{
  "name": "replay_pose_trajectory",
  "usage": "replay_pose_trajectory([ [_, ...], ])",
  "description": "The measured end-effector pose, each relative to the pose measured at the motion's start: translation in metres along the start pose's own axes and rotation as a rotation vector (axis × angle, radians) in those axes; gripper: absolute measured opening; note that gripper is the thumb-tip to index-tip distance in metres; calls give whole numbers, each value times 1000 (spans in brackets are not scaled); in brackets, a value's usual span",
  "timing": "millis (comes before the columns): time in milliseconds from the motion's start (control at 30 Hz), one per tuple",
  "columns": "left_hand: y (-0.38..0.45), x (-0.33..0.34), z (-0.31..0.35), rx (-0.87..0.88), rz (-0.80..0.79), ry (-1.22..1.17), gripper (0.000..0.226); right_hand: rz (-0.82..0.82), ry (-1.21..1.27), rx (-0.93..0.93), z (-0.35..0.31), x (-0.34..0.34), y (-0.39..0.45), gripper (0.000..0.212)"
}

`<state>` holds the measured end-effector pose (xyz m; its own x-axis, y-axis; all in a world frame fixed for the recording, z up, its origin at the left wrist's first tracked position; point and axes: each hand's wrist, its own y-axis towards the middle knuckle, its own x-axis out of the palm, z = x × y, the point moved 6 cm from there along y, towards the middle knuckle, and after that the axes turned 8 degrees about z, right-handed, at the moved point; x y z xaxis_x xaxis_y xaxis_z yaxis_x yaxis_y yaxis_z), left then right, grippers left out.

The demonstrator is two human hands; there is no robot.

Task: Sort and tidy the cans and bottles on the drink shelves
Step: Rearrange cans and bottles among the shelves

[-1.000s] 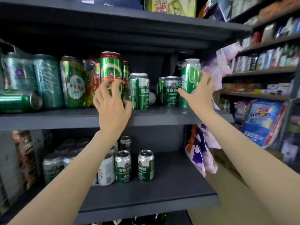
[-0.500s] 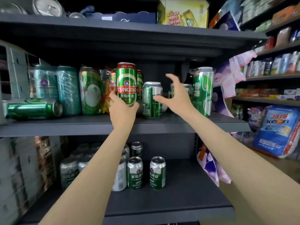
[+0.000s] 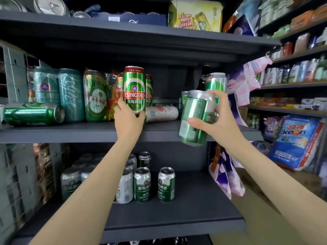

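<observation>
- left hand [image 3: 128, 119]: fingers and thumb curl round the lower part of a tall green tsingtao can [image 3: 134, 89] with a red top band. the can stands upright at the front of the middle shelf [image 3: 70, 132].
- right hand [image 3: 215, 121]: grips a short green can [image 3: 193, 119], thumb across its front and fingers over its silver top. the can is tilted, top leaning away, and is held in front of the shelf edge, clear of the shelf surface.
- just behind the held short can, a second short green can [image 3: 184, 99] shows partly; behind that, a tall green-and-white can [image 3: 216, 82] stands upright at the right end of the middle shelf.
- a white can [image 3: 161, 114] lies on its side between the two hands, behind the tsingtao can.
- left section of the middle shelf: a green can [image 3: 33, 114] lies on its side; behind it stand two teal cans [image 3: 59, 92] and a wrapped pack of green cans [image 3: 96, 96].
- lower shelf [image 3: 194, 206]: two short green cans [image 3: 154, 184] stand upright side by side, with a white can and several silver-topped cans to their left, partly hidden by the left forearm.
- top shelf: a yellow carton [image 3: 194, 15].
- right of the shelving: hanging purple-and-pink packets [image 3: 228, 175] and a blue keon bag [image 3: 295, 142].
</observation>
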<state>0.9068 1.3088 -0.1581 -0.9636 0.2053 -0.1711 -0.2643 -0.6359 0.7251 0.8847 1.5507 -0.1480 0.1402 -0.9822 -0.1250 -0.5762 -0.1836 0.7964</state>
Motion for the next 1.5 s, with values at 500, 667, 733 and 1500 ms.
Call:
replay_pose_trajectory([
  [500,-41,2,1,331,169,378,32,-148,-543,491,220,58,-115,67],
  [667,-40,3,0,357,182,403,40,-260,-694,448,222,58,-110,56],
  [733,-41,3,1,373,179,396,41,-247,-788,256,189,53,-98,46],
  [1500,-57,5,-3,626,278,582,28,-63,-1523,-226,70,65,122,70],
])
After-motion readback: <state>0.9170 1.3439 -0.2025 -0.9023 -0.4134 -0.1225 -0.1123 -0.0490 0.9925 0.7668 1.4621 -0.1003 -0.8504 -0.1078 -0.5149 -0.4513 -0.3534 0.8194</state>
